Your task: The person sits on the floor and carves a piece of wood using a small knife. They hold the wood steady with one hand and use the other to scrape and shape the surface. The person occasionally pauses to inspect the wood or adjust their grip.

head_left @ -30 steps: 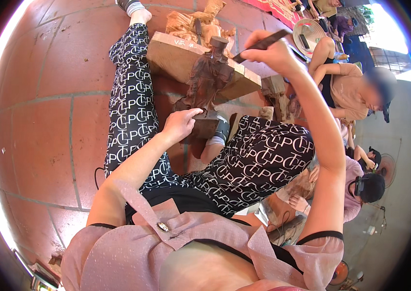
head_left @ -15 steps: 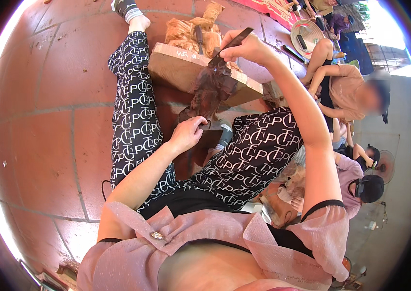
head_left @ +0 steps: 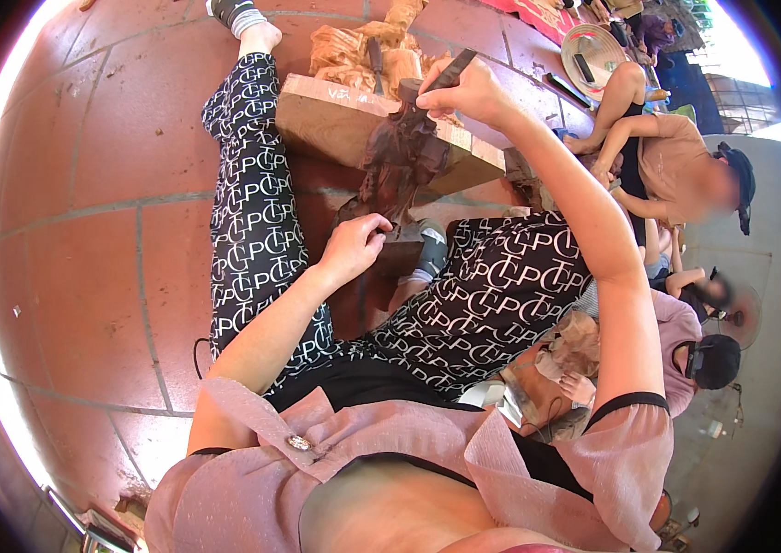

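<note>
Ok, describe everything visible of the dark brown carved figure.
The carved figure looks wooden, dark brown, with a round knob-like top and a rugged, deeply cut body. Its top points away from the wearer, overlapping the pale wooden block in view; contact is unclear. The left hand rests at its lower end; the right hand holds a dark tool near its top.

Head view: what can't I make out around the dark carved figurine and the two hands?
- Working tip of the dark flat-handled tool: head view, covered by the right-hand grip or lost against the dark carved figurine.
- Underside of the left-hand grip: head view, hidden by the back of that hand.
- Figurine's fine details: head view, too small and dark.
- Top of the light-brown wood carving: head view, cut off by the upper edge.
</note>
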{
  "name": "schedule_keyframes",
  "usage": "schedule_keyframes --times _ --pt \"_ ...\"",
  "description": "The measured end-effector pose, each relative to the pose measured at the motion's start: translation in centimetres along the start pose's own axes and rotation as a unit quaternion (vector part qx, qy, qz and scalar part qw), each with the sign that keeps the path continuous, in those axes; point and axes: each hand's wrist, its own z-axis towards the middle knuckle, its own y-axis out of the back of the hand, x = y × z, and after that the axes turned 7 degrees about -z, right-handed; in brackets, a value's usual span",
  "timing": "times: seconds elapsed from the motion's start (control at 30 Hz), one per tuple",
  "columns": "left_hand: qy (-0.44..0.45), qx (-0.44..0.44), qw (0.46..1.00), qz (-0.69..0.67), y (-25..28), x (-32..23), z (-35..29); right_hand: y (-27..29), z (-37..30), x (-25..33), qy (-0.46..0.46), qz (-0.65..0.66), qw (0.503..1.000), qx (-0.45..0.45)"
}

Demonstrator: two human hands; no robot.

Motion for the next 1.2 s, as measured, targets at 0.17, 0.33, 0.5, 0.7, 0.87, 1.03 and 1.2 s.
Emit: schedule_keyframes --times 0.17,0.33,0.5,0.7,0.87,1.03,1.2 --pt "-0.127 -0.104 0.985 -0.043 4.6 -4.4 5.6 0.5 0.9 -0.5 0.038 -0.020 0.999 -0.009" --pt "-0.185 -0.061 0.981 0.023 7.9 -13.3 14.7 -0.1 1.2 -1.3 0.047 -0.150 0.984 -0.080" --pt "-0.190 -0.074 0.969 0.141 7.7 -15.1 17.7 -1.4 0.4 -0.3 0.079 -0.233 0.959 -0.140" --pt "-0.200 -0.120 0.956 0.177 7.9 -15.5 18.1 -2.3 0.7 -1.4 0.113 -0.173 0.969 -0.133" --pt "-0.161 -0.098 0.961 0.201 8.7 -15.5 18.4 -2.3 0.5 0.8 0.045 -0.196 0.974 -0.102" --pt "-0.246 -0.113 0.946 0.178 8.8 -14.4 18.6 -2.3 1.2 -0.4 0.099 -0.230 0.962 -0.111" --pt "-0.182 -0.091 0.960 0.194 9.0 -15.0 19.1 -2.4 1.6 -1.1 0.101 -0.236 0.958 -0.124"
